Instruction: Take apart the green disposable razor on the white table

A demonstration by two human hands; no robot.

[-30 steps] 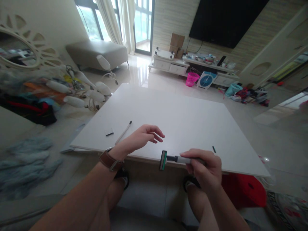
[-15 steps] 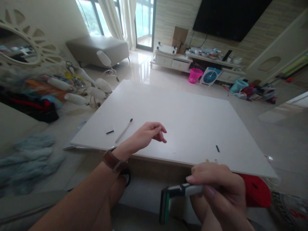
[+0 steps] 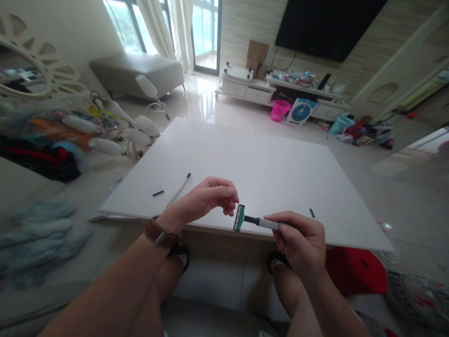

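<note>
A safety razor (image 3: pixel 268 223) with a grey-and-black handle and a green-and-black head is gripped by its handle in my right hand (image 3: pixel 302 236), over the table's near edge. Its head points left, toward my left hand (image 3: pixel 217 196). That hand hovers just beside the razor head, fingers loosely bent and apart from the thumb, nothing visible in it. Behind my left forearm lies a thin pale stick with a dark tip (image 3: pixel 180 187), partly hidden by the hand. A small clear piece with a black strip (image 3: pixel 158 192) rests farther left. One short dark strip (image 3: pixel 312 213) lies on the right.
The large white table (image 3: pixel 252 154) stretches ahead of my knees. A red roll-shaped object (image 3: pixel 361 271) stands under its right corner. To the left are a lamp with several white shades (image 3: pixel 107 146) and crumpled grey-blue cloth (image 3: pixel 45 238). A pink basket (image 3: pixel 279 110) stands farther back.
My right hand has risen and moved forward with the razor, bringing its head up beside my left hand. The left hand's fingers have curled in a little more.
</note>
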